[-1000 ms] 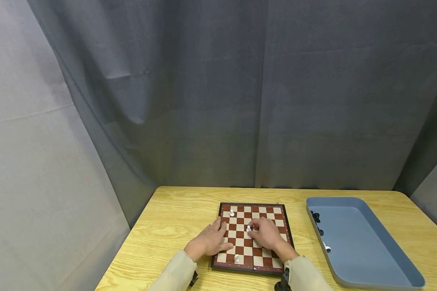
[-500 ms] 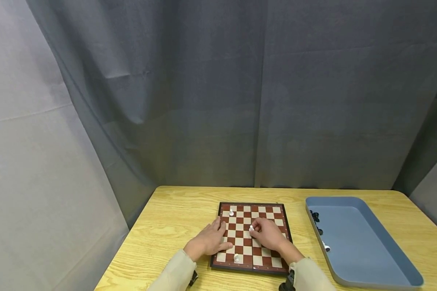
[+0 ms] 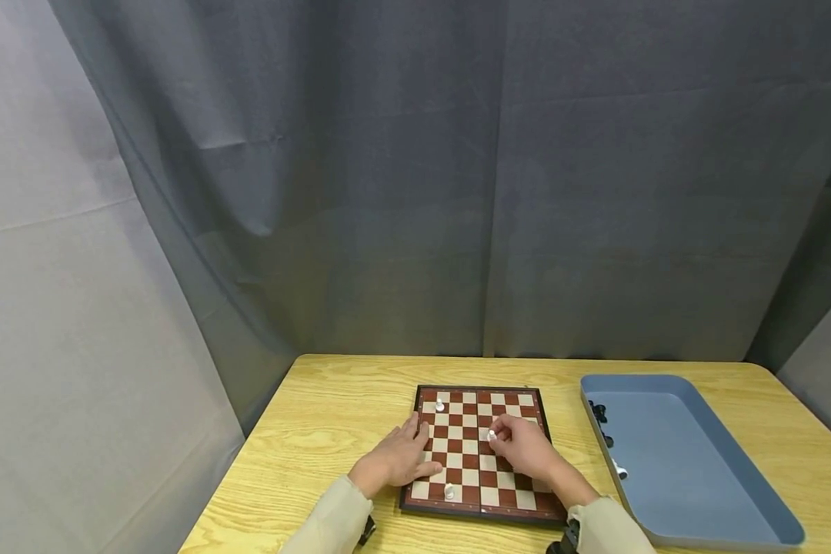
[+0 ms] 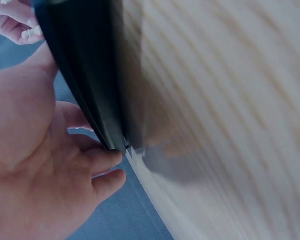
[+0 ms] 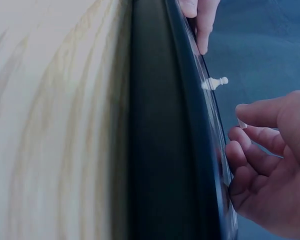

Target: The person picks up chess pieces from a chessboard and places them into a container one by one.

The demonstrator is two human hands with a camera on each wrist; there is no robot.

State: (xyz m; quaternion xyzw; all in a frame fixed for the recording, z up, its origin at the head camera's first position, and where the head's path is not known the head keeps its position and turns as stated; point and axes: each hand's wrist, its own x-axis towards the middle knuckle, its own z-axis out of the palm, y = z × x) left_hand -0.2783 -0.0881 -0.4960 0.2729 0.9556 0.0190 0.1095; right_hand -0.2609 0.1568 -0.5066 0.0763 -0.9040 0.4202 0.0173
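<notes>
A red and white checkered chessboard lies on the table. My left hand rests on its left edge with fingers spread; in the left wrist view the fingertips touch the board's dark side. Over the right half of the board, my right hand pinches a small white chess pawn between thumb and fingers. In the right wrist view that piece is mostly hidden by the fingers. One white piece stands near the back left corner. Another white pawn stands by the front edge.
To the right is a blue-grey tray holding several black pieces and white ones along its left wall. Wooden table surface surrounds the board. Grey curtains hang behind and at the sides.
My right hand has moved right across the board, carrying the white pawn from left of the centre fold to right of it. The left hand has stayed in place.
</notes>
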